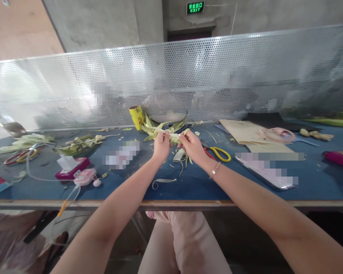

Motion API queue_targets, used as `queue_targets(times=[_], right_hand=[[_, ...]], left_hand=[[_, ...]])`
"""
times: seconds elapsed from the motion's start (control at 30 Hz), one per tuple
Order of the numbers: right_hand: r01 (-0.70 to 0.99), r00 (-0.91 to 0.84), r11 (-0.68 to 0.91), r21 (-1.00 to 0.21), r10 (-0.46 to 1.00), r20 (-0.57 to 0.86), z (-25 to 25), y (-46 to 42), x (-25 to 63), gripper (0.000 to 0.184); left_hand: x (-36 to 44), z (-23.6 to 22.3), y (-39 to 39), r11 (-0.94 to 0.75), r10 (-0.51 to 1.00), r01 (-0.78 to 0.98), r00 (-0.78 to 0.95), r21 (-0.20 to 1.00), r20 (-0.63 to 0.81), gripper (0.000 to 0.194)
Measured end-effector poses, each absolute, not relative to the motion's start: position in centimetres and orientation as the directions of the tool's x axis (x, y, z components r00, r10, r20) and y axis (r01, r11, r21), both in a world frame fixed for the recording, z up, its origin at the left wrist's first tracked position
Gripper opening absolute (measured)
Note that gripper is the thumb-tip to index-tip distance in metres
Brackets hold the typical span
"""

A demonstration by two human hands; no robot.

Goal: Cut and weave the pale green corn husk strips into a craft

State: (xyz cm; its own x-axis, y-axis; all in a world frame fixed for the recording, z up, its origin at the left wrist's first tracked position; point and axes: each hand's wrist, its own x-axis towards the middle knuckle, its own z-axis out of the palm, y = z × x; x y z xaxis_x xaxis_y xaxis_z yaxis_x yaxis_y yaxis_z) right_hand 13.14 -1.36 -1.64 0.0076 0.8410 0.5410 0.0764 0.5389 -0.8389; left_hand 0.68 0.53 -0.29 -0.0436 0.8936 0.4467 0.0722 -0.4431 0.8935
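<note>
Between my two hands stretches a pale green strip of corn husk (174,137). My left hand (161,144) pinches it at the left, and a short way off my right hand (191,144) pinches it at the right. Just beyond my fingers lies a loose heap of green husk leaves (150,128), beside a yellow printed tube (136,117). Scissors with red and yellow handles (220,153) rest close to my right wrist, partly behind it. Below the hands are pale husk scraps (180,155) and a curled strip (163,181) on the blue tabletop (185,190).
A perforated metal screen (125,80) runs along the table's back, with blurred people behind it. Left are a magenta tissue box (74,173), a pink device with a cable (85,177), more scissors (18,156) and husk piles (80,145). Right are a phone (264,173) and brown paper (240,131).
</note>
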Motion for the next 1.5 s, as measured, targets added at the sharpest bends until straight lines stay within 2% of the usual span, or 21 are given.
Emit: queue_targets(times=[0.2, 0.33, 0.47, 0.63, 0.77, 0.93, 1.07, 1.2, 1.3, 1.4, 1.5], right_hand=[[0.025, 0.060, 0.506, -0.862, 0.860, 0.507, -1.0, -1.3, 13.4, 0.030], [0.034, 0.183, 0.521, -0.853, 0.836, 0.517, -1.2, -0.7, 14.0, 0.029], [-0.024, 0.232, 0.531, -0.847, 0.827, 0.512, -1.8, 0.2, 14.1, 0.031], [-0.057, 0.189, 0.556, -0.829, 0.822, 0.538, -1.4, -0.1, 13.8, 0.030], [0.023, 0.127, 0.554, -0.832, 0.824, 0.552, -0.6, -1.4, 13.4, 0.026], [0.096, 0.075, 0.557, -0.825, 0.822, 0.564, -0.3, -2.0, 13.3, 0.028], [0.010, 0.140, 0.562, -0.827, 0.818, 0.558, -0.9, -0.9, 13.8, 0.029], [-0.144, 0.219, 0.533, -0.834, 0.839, 0.498, -1.3, 0.3, 14.3, 0.031], [-0.195, 0.245, 0.499, -0.844, 0.859, 0.450, -1.4, 0.7, 14.4, 0.032], [-0.191, 0.285, 0.491, -0.850, 0.856, 0.430, -1.4, 0.9, 14.3, 0.033], [-0.192, 0.298, 0.509, -0.839, 0.845, 0.445, -1.3, 0.8, 14.1, 0.033]], left_hand=[[0.2, 0.0, 0.3, -0.554, 0.802, 0.302, -0.056, 0.776, 0.595, 0.020], [0.6, 0.1, -0.6, -0.574, 0.799, 0.336, 0.034, 0.746, 0.600, 0.012], [1.1, -0.2, -1.2, -0.582, 0.797, 0.359, 0.076, 0.729, 0.599, 0.008], [0.7, -0.3, -0.5, -0.586, 0.780, 0.296, -0.046, 0.754, 0.624, 0.009], [0.2, -0.5, 0.9, -0.534, 0.817, 0.157, -0.158, 0.831, 0.555, 0.013], [0.1, -0.8, 1.8, -0.556, 0.794, 0.101, -0.229, 0.825, 0.564, 0.017], [0.1, -0.6, 1.3, -0.592, 0.772, 0.150, -0.176, 0.792, 0.611, 0.017], [0.0, 0.0, 0.2, -0.665, 0.722, 0.287, 0.012, 0.689, 0.692, 0.010], [0.1, 0.2, -0.4, -0.699, 0.693, 0.341, 0.106, 0.629, 0.713, 0.010], [0.2, 0.3, -0.6, -0.704, 0.686, 0.360, 0.118, 0.613, 0.718, 0.013], [0.3, 0.2, -0.4, -0.676, 0.715, 0.337, 0.085, 0.656, 0.694, 0.013]])
